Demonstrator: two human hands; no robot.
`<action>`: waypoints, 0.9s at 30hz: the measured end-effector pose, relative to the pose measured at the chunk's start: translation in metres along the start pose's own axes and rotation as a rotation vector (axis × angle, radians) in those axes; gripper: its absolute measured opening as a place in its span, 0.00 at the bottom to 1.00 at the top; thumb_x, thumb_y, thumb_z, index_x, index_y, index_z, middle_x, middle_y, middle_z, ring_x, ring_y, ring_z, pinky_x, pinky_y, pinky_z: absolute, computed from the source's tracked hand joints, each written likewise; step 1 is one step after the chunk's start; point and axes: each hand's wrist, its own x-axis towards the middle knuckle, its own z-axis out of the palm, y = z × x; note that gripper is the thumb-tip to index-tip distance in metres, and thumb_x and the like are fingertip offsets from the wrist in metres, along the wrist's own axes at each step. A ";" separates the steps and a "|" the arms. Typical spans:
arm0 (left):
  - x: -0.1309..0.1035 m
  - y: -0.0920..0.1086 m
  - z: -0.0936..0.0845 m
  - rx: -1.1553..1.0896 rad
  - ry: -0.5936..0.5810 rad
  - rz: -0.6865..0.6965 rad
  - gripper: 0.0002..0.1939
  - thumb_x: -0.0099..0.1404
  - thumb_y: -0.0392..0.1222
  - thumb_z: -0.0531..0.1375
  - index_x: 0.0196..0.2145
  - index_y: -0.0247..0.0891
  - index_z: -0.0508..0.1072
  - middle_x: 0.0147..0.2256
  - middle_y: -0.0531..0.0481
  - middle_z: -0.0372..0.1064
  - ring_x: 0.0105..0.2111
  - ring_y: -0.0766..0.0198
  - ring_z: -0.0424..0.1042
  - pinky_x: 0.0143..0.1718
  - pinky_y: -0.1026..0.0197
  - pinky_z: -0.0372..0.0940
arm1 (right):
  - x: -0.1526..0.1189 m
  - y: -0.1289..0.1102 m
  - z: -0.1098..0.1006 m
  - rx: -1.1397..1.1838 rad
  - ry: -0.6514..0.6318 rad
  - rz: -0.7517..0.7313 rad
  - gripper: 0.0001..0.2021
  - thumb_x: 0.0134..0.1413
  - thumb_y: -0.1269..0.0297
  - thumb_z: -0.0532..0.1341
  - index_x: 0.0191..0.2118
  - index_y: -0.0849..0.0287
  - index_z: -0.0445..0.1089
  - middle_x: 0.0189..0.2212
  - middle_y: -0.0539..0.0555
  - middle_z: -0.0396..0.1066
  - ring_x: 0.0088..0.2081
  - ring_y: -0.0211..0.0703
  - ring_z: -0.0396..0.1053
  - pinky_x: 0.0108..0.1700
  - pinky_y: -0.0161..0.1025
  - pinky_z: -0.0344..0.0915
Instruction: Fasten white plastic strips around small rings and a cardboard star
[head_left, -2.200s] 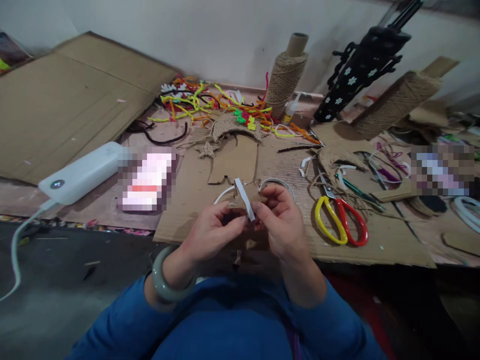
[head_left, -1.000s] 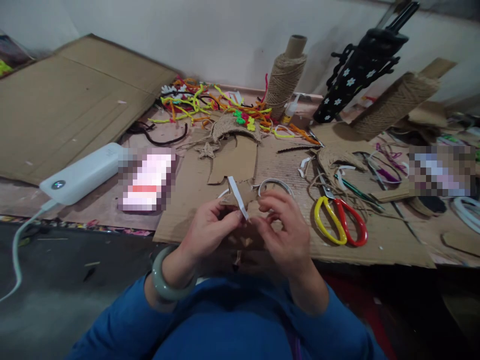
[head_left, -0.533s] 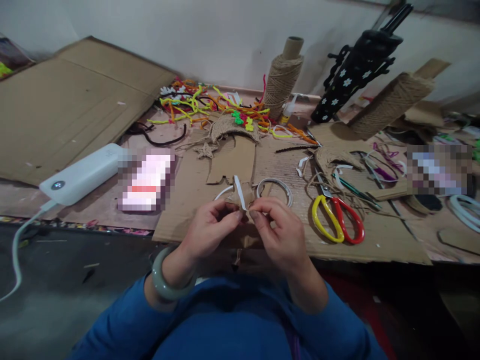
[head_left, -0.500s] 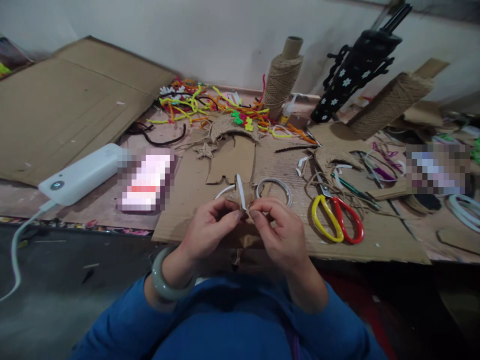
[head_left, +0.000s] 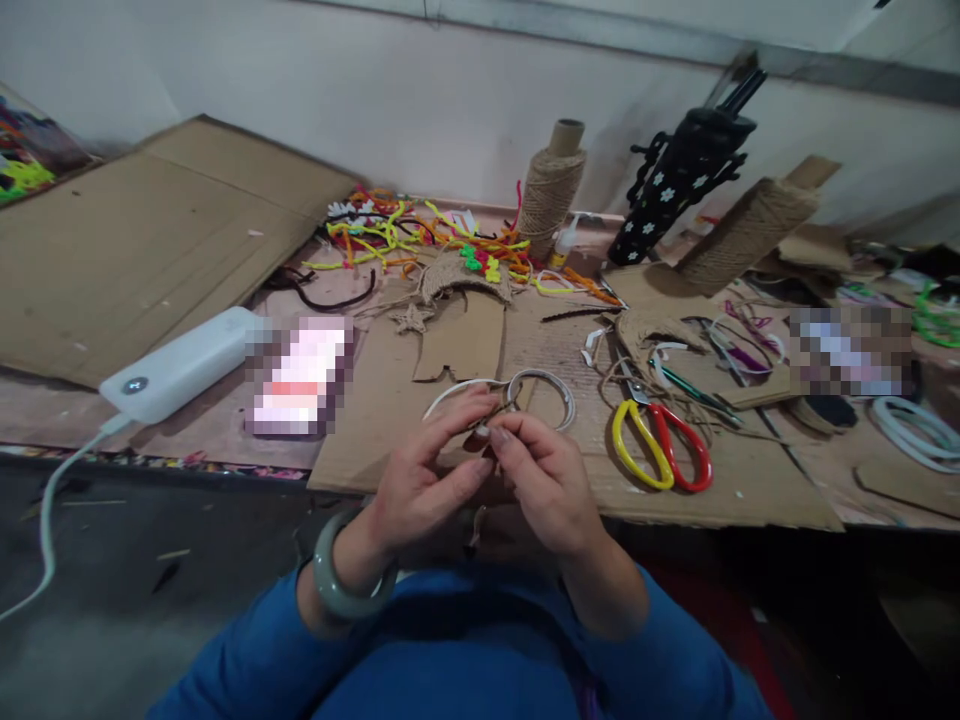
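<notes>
My left hand (head_left: 427, 475) and my right hand (head_left: 546, 480) meet over the front edge of the cardboard sheet (head_left: 360, 420). Between their fingertips is a small brownish piece, mostly covered by the fingers and too small to make out. The left fingers curve over it from the left; the right thumb and forefinger pinch at its right side. Just behind the right fingers lies a roll of white tape (head_left: 568, 392). A cut piece of cardboard (head_left: 461, 340) lies farther back, below a twine-wrapped crescent (head_left: 450, 275) with green, red and yellow flowers and beside a twine star (head_left: 409, 319).
Scissors (head_left: 628, 455) with yellow and red handles lie right of my hands. A phone (head_left: 300, 380) and a white device (head_left: 184, 365) with a cable are at left. Twine spools (head_left: 553, 190) and a black flowered holder (head_left: 667, 195) stand behind.
The white strip that stood up between my fingers no longer shows. My left fingers have spread and reach over the small piece. The view has shifted, showing more wall.
</notes>
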 end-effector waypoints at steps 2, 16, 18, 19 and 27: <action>0.003 0.006 0.002 -0.052 0.058 -0.100 0.16 0.64 0.39 0.60 0.50 0.48 0.73 0.50 0.48 0.73 0.52 0.59 0.70 0.54 0.58 0.63 | -0.003 -0.001 -0.003 0.006 -0.033 -0.031 0.11 0.63 0.60 0.53 0.38 0.57 0.72 0.27 0.50 0.71 0.25 0.33 0.67 0.26 0.31 0.63; 0.011 0.015 0.011 -0.100 0.155 -0.161 0.09 0.64 0.46 0.60 0.34 0.44 0.80 0.37 0.50 0.69 0.41 0.63 0.68 0.44 0.63 0.63 | 0.000 -0.005 -0.018 -0.443 0.083 -0.253 0.06 0.54 0.65 0.61 0.38 0.57 0.72 0.31 0.52 0.74 0.32 0.39 0.70 0.33 0.36 0.67; 0.011 0.016 0.012 -0.080 0.132 -0.148 0.09 0.65 0.45 0.59 0.34 0.45 0.80 0.37 0.50 0.67 0.41 0.64 0.67 0.44 0.64 0.62 | 0.000 0.000 -0.017 -0.363 0.034 -0.153 0.07 0.56 0.64 0.60 0.39 0.58 0.73 0.29 0.52 0.75 0.29 0.38 0.70 0.31 0.34 0.66; 0.012 0.017 0.012 -0.072 0.120 -0.154 0.09 0.65 0.44 0.59 0.35 0.45 0.80 0.37 0.50 0.67 0.41 0.65 0.67 0.44 0.65 0.62 | 0.000 0.002 -0.017 -0.333 0.022 -0.130 0.08 0.56 0.64 0.59 0.39 0.58 0.73 0.30 0.52 0.76 0.29 0.38 0.71 0.31 0.34 0.66; 0.012 0.018 0.012 -0.142 0.154 -0.202 0.06 0.62 0.44 0.62 0.32 0.44 0.80 0.31 0.51 0.70 0.35 0.65 0.67 0.39 0.64 0.62 | 0.000 0.009 -0.016 -0.404 0.015 -0.332 0.04 0.56 0.69 0.59 0.33 0.57 0.71 0.29 0.51 0.74 0.31 0.37 0.71 0.33 0.33 0.66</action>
